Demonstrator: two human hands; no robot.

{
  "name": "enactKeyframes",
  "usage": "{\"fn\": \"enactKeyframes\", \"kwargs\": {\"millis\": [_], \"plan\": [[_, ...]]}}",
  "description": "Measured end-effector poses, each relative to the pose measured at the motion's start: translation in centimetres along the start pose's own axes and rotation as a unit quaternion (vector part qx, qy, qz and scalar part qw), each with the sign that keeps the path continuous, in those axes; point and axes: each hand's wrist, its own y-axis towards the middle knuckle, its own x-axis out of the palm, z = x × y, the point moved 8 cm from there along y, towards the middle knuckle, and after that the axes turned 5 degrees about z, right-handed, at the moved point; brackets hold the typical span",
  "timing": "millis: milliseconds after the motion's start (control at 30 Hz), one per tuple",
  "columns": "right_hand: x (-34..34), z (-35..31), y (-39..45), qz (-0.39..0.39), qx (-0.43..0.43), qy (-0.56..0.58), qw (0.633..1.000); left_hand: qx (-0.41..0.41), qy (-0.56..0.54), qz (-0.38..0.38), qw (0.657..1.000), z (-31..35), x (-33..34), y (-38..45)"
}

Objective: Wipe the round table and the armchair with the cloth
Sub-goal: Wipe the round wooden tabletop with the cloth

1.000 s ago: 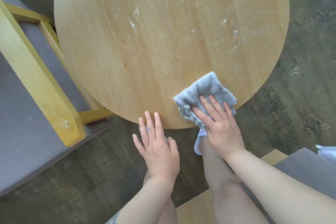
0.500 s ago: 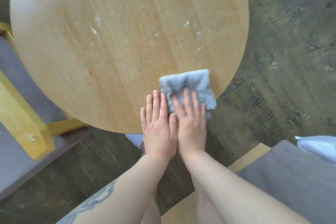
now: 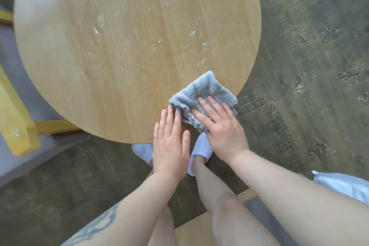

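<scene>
Two hands work at the near edge of the round wooden table (image 3: 119,50), seen from my head camera looking straight down. My right hand (image 3: 221,126) lies flat on the crumpled grey cloth (image 3: 205,90), fingers straight and slightly spread, pressing it against the tabletop without gripping it. The cloth sits at the table's near right rim, its long axis running diagonally from the near left to the far right, one corner reaching to the table's rim. My left hand (image 3: 170,142) rests palm down just beside it, fingers straight and held together, its fingertips touching the cloth's left edge while the heel of the hand overhangs the table's rim. White specks and smears (image 3: 201,46) dot the wood beyond the cloth, toward the middle and right. The armchair's yellow wooden arm (image 3: 18,124) stands at the left, near the table. Below the table edge, my white socks (image 3: 143,153) show on the dark patterned floor (image 3: 309,86).
</scene>
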Motion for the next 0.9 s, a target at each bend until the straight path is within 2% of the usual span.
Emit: {"fn": "enactKeyframes", "kwargs": {"millis": [100, 133, 200, 267, 333, 400, 433, 500, 600, 733, 767, 833, 900], "plan": [[-0.7, -0.8, 2.0, 0.015, 0.105, 0.002, 0.994, -0.043, -0.025, 0.027, 0.998, 0.2, 0.4, -0.1], [-0.5, -2.2, 1.6, 0.016, 0.099, -0.005, 0.995, -0.061, -0.04, 0.034, 0.997, 0.2, 0.5, 0.0], [-0.1, -3.5, 0.0, -0.003, 0.03, -0.032, 0.999, -0.081, -0.063, 0.037, 0.994, 0.3, 0.7, 0.0], [-0.4, -1.0, -0.2, -0.003, 0.007, -0.059, 0.998, -0.072, -0.065, 0.03, 0.995, 0.3, 0.7, 0.0], [-1.2, 1.6, 1.6, 0.023, 0.097, -0.089, 0.991, -0.051, -0.06, 0.031, 0.996, 0.1, 0.7, 0.0], [-0.9, 0.6, 2.9, 0.045, 0.166, -0.071, 0.983, -0.06, -0.071, 0.04, 0.995, -0.3, 0.6, -0.1], [-0.4, -1.2, 2.8, 0.046, 0.155, -0.053, 0.985, -0.074, -0.083, 0.047, 0.993, -0.4, 0.5, -0.2], [0.7, -4.9, 1.0, 0.032, 0.072, -0.035, 0.996, -0.096, -0.115, 0.061, 0.987, -0.4, 0.3, -0.4], [-0.1, -2.7, -0.3, 0.0, 0.004, -0.029, 1.0, -0.102, -0.125, 0.067, 0.985, -0.4, 0.3, -0.2], [-0.1, 1.1, 2.9, 0.001, 0.143, -0.048, 0.989, -0.146, -0.129, 0.095, 0.976, 0.1, 0.9, -0.1], [0.3, 0.1, 2.9, -0.003, 0.119, -0.041, 0.992, -0.164, -0.129, 0.105, 0.972, 0.4, 1.2, 0.1], [0.8, -1.6, 0.7, -0.043, -0.025, -0.038, 0.998, -0.2, -0.118, 0.125, 0.965, 1.0, 1.7, 0.5], [0.1, 1.0, -0.5, -0.086, -0.132, -0.061, 0.986, -0.236, -0.097, 0.144, 0.956, 1.4, 2.2, 0.7]]}}
